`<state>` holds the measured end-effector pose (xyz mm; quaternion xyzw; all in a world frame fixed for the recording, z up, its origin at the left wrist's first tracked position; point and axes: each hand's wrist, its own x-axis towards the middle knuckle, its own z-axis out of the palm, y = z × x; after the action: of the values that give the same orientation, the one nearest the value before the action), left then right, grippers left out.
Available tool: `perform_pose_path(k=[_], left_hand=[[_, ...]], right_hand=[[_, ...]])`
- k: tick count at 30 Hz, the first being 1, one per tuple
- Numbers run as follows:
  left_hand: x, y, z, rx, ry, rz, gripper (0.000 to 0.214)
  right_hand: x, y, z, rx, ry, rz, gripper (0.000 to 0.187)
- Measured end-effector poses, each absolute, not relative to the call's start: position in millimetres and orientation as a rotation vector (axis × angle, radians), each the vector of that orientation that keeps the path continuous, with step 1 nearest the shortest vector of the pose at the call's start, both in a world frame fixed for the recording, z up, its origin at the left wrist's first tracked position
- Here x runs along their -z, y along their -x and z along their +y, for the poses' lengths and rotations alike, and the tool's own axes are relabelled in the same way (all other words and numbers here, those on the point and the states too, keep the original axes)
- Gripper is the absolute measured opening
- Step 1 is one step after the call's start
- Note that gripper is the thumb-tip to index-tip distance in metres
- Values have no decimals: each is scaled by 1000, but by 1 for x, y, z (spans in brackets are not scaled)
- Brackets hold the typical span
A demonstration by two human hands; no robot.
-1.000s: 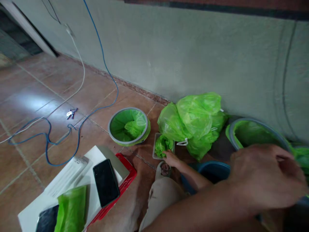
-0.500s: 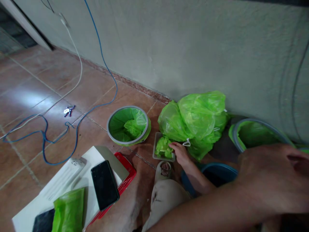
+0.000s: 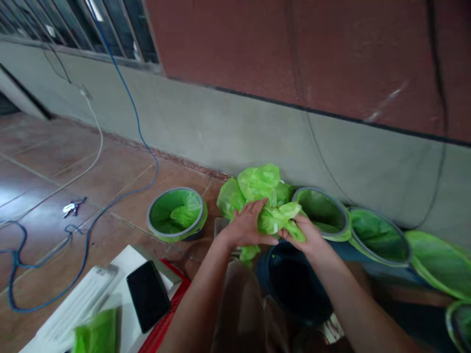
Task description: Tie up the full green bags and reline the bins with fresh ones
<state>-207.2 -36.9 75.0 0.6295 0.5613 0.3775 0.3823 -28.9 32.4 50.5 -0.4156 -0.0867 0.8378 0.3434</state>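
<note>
In front of me, a crumpled green plastic bag [image 3: 276, 219] is bunched up between my two hands. My right hand [image 3: 306, 233] is closed on its right side, and folds stick out past the fingers. My left hand [image 3: 246, 226] lies against the left side, fingers stretched upward and thumb spread apart below. Under the left hand, another bit of green plastic [image 3: 250, 253] shows, beside a small translucent tray [image 3: 221, 224] mostly covered by the hand. Just below the held bag stands a dark blue bucket [image 3: 268, 274].
Filled green bags [image 3: 259, 181] lie by the wall. A green-lined bucket [image 3: 150, 223] stands left; several more, including one lined bucket [image 3: 348, 230], line up rightward. A phone [image 3: 149, 295] rests on a white box [image 3: 127, 257]. A blue cable [image 3: 88, 240] and keys [image 3: 72, 208] are on the floor.
My right hand has lifted the crumpled green bag from the tray. My left hand has come back from the far right to the bag. The view has tilted up and turned right.
</note>
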Motion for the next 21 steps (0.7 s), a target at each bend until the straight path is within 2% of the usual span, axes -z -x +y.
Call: perform_pose_path(k=[1,3,5,8,11,15,18,21], left_hand=[[-71,207,-42,-994,-1565,1363,99],[-64,198,-49,-1110,-1409,1222,57],[-63,182,-54,-1275,-1178,1172,38],[-68,156,-61,-1519,-814,1246,34],[-78,134,-72,-1608,-652,1330,30],[-93,112,-94,-1580,-509,1279,33],[-102,108,-111,-1517,-424,1197,36],[-103,116,-122,-1493,-386,1121,40]], right_hand=[[-62,25,31,-2164,1093,-409,21],[-86,19,27,-2107,987,-649,13],[-105,13,17,-2001,873,-840,27],[-117,3,-14,-1715,920,-1191,46],[-108,-6,-56,-1389,1073,-1643,59],[-86,-19,-92,-1080,1250,-1835,20],[-81,-38,-93,-1150,1227,-1652,26],[-88,-70,-83,-1239,1181,-1305,20]])
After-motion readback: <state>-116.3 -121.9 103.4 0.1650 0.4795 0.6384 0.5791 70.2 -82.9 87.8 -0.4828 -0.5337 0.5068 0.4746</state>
